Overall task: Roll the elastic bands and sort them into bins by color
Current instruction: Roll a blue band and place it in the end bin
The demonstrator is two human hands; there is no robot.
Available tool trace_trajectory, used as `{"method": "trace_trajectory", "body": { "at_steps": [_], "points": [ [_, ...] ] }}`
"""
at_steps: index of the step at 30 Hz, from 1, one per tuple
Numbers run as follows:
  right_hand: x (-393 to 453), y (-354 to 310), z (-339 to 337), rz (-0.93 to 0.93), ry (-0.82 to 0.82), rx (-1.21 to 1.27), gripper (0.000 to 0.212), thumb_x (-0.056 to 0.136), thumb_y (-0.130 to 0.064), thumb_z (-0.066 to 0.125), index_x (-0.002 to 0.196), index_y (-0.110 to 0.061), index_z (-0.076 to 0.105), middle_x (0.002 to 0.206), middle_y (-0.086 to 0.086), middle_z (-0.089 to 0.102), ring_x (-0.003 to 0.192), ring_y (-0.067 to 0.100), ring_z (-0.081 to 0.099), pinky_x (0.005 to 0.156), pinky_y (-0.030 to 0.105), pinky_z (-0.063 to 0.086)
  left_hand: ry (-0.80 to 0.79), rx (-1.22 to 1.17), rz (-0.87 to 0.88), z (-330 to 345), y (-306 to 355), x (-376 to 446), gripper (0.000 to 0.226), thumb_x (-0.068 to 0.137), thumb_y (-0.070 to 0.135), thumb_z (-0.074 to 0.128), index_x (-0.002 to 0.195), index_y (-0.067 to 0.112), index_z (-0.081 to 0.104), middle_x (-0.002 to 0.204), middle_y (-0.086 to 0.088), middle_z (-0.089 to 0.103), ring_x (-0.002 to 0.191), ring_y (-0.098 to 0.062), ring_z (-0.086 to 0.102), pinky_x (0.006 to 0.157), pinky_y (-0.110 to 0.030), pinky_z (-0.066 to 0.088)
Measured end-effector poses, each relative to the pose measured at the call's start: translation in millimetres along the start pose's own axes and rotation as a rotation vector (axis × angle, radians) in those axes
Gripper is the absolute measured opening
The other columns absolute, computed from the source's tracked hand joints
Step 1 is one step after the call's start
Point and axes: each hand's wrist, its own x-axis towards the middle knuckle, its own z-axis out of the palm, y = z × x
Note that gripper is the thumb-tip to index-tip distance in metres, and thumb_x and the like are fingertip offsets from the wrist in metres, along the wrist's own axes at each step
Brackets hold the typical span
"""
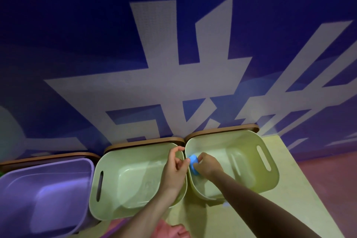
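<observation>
Pinching the small rolled blue elastic band [193, 164] in our right hand [207, 164], we hold it just inside the right pale green plastic bin's [270, 183] near-left rim; our left hand [174, 168], fingers loosely curled, hangs empty just beside it.

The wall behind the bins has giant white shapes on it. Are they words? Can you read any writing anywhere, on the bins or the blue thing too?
Wall banner: huge white strokes on blue, like parts of big characters, but cut off by the frame and not readable.
Purple bin: no writing shows.
Two green bins: no writing shows.
Blue band in the right hand: no writing shows.
</observation>
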Motion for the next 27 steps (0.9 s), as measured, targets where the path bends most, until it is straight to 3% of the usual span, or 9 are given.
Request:
{"method": "trace_trajectory", "body": {
  "at_steps": [6, 12, 17, 23, 27],
  "points": [
    [0, -1, -2, -0.011, -0.067, 0.053, 0.025, 0.087, -0.029, 0.056, 0.065, -0.018, 0.05, 0.069, 0.001, 0.055, 0.073, 0.021, 0.054, 0.068, 0.029, 0.046, 0.004, -0.013, 0.007, 0, 1, 0, 0.029, 0.092, 0.019, 0.058, 0.104, 0.043, 0.047, 0.068, 0.0, 0.043, 0.063, -0.009, 0.045, 0.058, -0.012, 0.039],
    [4, 2, -6, -0.022, -0.031, 0.037, 0.024, 0.087, -0.04, 0.056, 0.082, -0.016, 0.056, 0.086, 0.001, 0.059, 0.079, 0.018, 0.054, 0.069, 0.026, 0.041, 0.003, -0.002, 0.017, 0, 0, 1, 0.03, 0.092, 0.02, 0.058, 0.104, 0.045, 0.046, 0.068, 0.002, 0.042, 0.062, -0.007, 0.044, 0.059, -0.013, 0.039],
    [4, 5, -6, 0.033, 0.007, 0.073, 0.036, 0.09, -0.043, 0.049, 0.064, -0.018, 0.049, 0.068, 0.0, 0.052, 0.071, 0.021, 0.05, 0.06, 0.026, 0.036, 0.006, 0.001, 0.016, 0, -2, 1, 0.028, 0.092, 0.02, 0.058, 0.105, 0.042, 0.048, 0.067, 0.002, 0.042, 0.057, -0.002, 0.043, 0.059, -0.014, 0.039],
    [10, 7, -4, 0.119, 0.06, 0.107, 0.052, 0.091, -0.051, 0.04, 0.106, -0.008, 0.065, 0.103, 0.01, 0.067, 0.095, 0.027, 0.06, 0.081, 0.031, 0.044, 0.009, 0.017, 0.007, 1, -5, 3, 0.026, 0.092, 0.02, 0.058, 0.107, 0.04, 0.05, 0.067, 0.001, 0.042, 0.061, -0.007, 0.044, 0.062, -0.019, 0.041],
    [7, 1, -13, 0.163, 0.064, 0.252, 0.052, 0.095, -0.045, 0.036, 0.108, -0.002, 0.064, 0.109, 0.016, 0.063, 0.106, 0.033, 0.058, 0.091, 0.034, 0.043, 0.016, 0.019, 0.014, 1, -6, 2, 0.027, 0.091, 0.019, 0.059, 0.105, 0.04, 0.049, 0.067, 0.001, 0.042, 0.058, -0.004, 0.043, 0.062, -0.019, 0.04]
  ]
}}
